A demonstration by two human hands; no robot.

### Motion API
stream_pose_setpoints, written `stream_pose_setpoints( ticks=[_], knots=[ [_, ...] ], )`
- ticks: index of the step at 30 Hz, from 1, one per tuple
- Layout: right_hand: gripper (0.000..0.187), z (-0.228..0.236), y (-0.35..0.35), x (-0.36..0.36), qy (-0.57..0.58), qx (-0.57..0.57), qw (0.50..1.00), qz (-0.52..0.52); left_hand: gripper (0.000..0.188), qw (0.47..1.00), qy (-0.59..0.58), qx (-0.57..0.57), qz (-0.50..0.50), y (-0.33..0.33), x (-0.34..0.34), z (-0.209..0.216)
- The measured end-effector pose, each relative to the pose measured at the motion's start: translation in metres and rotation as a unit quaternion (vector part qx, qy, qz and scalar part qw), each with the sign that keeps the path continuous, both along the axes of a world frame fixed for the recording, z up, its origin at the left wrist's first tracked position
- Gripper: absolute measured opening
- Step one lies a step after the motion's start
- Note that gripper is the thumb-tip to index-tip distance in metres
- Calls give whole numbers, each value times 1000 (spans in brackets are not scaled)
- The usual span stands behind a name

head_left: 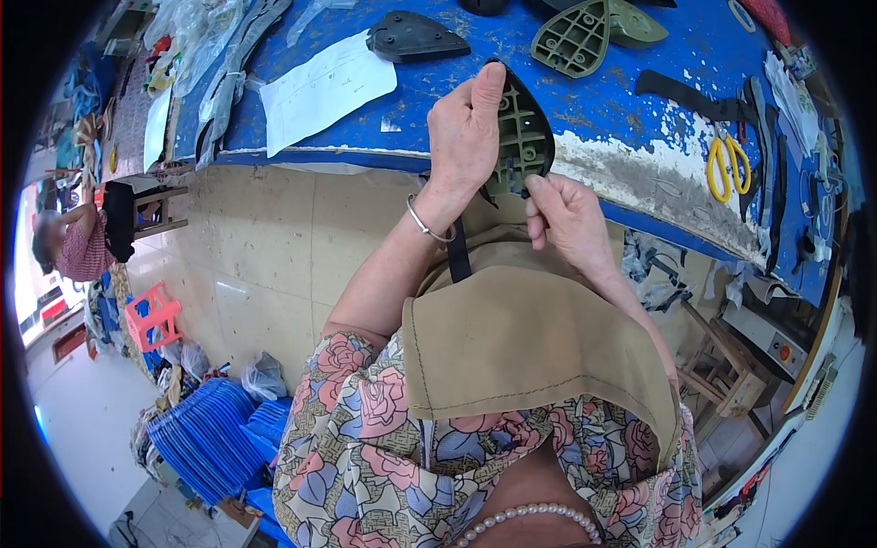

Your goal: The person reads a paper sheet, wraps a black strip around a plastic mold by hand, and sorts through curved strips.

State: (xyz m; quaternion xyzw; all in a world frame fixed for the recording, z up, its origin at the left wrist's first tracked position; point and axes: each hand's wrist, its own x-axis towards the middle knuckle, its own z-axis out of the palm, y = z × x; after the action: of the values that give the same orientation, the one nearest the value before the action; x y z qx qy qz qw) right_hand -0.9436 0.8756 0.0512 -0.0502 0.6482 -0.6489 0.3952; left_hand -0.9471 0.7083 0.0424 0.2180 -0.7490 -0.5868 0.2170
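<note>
My left hand, a metal bangle at its wrist, grips a pointed, shield-shaped plastic pad shell from its left side, thumb up. Olive-green ribs form a grid across the shell's inner face, and its rim is black. It is held tilted at the table's near edge. At the shell's lower right corner, my right hand is closed, with thumb and fingertips pinched together close to the black rim. What lies between those fingertips is too small to tell. Below the hands, a tan apron covers my lap.
The worn blue table holds a black shell, a green gridded shell, a marked paper sheet, yellow-handled scissors and black straps. A red stool and blue stacked pieces stand left. Another person sits far left.
</note>
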Motion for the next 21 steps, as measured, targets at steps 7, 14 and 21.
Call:
stream_pose_setpoints(
  ticks=[7,14,21],
  knots=[
    [25,19,18,-31,705,12,709,19,63,950,-75,297,-54,-1,-4,7],
    [14,21,28,-40,570,-57,820,23,47,953,-86,241,-162,4,11,18],
    [10,9,27,-27,271,-141,949,-74,12,951,121,26,-282,1,49,19]
  ],
)
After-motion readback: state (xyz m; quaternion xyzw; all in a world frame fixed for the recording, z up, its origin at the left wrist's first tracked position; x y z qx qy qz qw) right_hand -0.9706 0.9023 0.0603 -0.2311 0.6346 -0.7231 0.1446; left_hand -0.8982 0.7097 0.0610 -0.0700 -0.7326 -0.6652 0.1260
